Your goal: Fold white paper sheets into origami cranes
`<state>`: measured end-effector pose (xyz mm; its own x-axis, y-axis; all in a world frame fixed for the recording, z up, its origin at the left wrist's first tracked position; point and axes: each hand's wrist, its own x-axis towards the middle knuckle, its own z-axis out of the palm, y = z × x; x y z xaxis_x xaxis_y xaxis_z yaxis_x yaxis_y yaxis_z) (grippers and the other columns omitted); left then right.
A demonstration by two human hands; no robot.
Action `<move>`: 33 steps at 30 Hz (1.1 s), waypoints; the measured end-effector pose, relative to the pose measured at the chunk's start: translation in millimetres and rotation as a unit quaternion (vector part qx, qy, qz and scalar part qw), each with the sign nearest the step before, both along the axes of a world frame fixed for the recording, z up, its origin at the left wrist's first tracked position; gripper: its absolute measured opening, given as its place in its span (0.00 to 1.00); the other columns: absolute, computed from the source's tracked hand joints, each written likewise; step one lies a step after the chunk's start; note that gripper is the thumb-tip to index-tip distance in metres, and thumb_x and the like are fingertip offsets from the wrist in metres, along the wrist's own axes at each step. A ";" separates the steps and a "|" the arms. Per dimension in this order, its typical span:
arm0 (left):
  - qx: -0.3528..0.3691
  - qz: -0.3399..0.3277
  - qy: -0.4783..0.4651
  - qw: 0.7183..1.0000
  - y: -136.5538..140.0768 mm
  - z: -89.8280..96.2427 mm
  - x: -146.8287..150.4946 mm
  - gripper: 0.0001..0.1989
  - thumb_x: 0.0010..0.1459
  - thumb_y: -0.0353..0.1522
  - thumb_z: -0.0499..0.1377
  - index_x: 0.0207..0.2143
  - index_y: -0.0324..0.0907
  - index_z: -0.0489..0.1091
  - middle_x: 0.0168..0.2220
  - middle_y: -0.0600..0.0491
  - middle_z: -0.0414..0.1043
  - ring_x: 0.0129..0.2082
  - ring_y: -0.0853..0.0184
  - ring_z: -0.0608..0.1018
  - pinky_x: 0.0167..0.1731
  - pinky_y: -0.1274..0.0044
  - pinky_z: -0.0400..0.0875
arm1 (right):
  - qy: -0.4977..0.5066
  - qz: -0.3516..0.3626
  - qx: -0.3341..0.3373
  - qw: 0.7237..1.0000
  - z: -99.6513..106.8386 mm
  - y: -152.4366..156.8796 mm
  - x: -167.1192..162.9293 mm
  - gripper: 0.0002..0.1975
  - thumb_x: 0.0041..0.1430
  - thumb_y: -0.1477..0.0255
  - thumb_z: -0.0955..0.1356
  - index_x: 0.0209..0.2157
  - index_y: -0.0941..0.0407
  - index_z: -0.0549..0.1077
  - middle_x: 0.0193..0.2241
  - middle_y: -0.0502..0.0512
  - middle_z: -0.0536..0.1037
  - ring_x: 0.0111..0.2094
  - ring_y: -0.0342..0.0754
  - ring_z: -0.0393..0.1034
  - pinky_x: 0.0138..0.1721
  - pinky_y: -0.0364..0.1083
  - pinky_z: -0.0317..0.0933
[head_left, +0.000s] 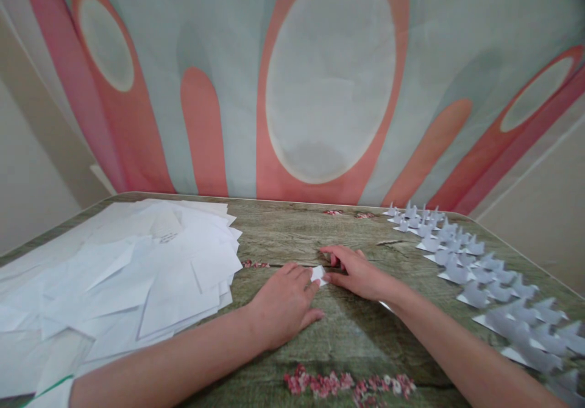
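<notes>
A small piece of folded white paper [319, 275] lies on the table between my hands. My left hand [287, 301] rests palm down at its left side, with fingertips against the paper and the thumb spread away toward me. My right hand [354, 272] is at the paper's right side. Its thumb touches the paper's right corner, and the index finger reaches out above it, apart from the thumb. Fingertips partly cover the paper, so its full shape is hidden. Beneath my right wrist a white paper edge [386, 306] peeks out.
A wide, loose pile of white paper sheets [183, 274] covers the table's left side. Along the right edge stand several rows of folded paper figures [457, 262]. The wood-patterned tabletop [283, 231] bears printed pink flowers. Behind it hangs a patterned cloth [237, 91].
</notes>
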<state>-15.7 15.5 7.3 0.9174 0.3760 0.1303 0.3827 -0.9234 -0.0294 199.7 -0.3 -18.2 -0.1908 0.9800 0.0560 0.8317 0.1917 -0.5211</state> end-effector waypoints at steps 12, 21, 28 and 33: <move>-0.003 -0.028 -0.017 0.999 6.6 -0.2 -5.7 0.20 0.57 0.42 0.53 0.47 0.40 0.65 0.47 0.45 0.68 0.49 0.57 0.68 0.49 0.65 0.60 | 0.020 0.049 -0.015 0.998 5.9 -0.9 7.4 0.24 0.53 0.62 0.67 0.52 0.50 0.63 0.37 0.52 0.69 0.34 0.45 0.63 0.39 0.47 0.53; -0.009 -0.024 -0.013 1.000 4.4 -1.2 -4.7 0.20 0.57 0.42 0.53 0.46 0.39 0.66 0.48 0.44 0.67 0.50 0.57 0.67 0.50 0.65 0.59 | 0.045 -0.024 0.039 0.998 -11.1 4.6 -1.0 0.13 0.59 0.66 0.62 0.45 0.53 0.68 0.29 0.49 0.70 0.28 0.42 0.62 0.32 0.44 0.53; -0.003 -0.025 -0.018 1.000 2.8 -6.2 -5.4 0.22 0.57 0.43 0.53 0.48 0.37 0.65 0.49 0.42 0.66 0.51 0.56 0.66 0.51 0.65 0.59 | 0.068 0.080 0.003 0.994 1.9 -3.6 10.6 0.17 0.55 0.74 0.65 0.47 0.50 0.67 0.38 0.52 0.69 0.34 0.44 0.63 0.40 0.47 0.55; -0.012 -0.039 -0.043 0.998 6.6 -5.8 -5.3 0.20 0.58 0.41 0.52 0.47 0.37 0.65 0.49 0.43 0.67 0.52 0.58 0.66 0.53 0.67 0.58 | 0.081 0.131 0.001 0.988 7.6 -5.0 14.7 0.13 0.54 0.71 0.67 0.43 0.49 0.72 0.42 0.54 0.68 0.45 0.49 0.61 0.49 0.52 0.50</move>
<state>-21.0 22.1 1.5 0.9300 0.3078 0.2011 0.3099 -0.9505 0.0218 214.3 -5.3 -10.6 -0.4267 0.8978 0.1087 0.6590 0.3910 -0.6426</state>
